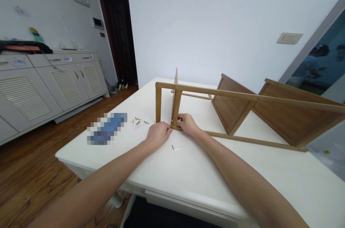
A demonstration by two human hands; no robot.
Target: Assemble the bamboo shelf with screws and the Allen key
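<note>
A wooden shelf frame [242, 95] lies on its side on the white table [167, 174], with two slanted panels toward the right. My left hand [157, 133] is curled closed at the frame's lower left corner, fingertips against the bottom rail. My right hand [187, 123] grips the bottom rail beside an upright slat [176, 104], fingers wrapped on the wood. A small metal hex key [178, 147] lies on the table just in front of both hands. Several loose screws [138, 121] sit to the left of the frame.
A blurred blue item [107, 129] lies near the table's left edge. White cabinets [48, 84] line the left wall over wood flooring, with a dark door [118, 37] behind. A glass door stands at the far right.
</note>
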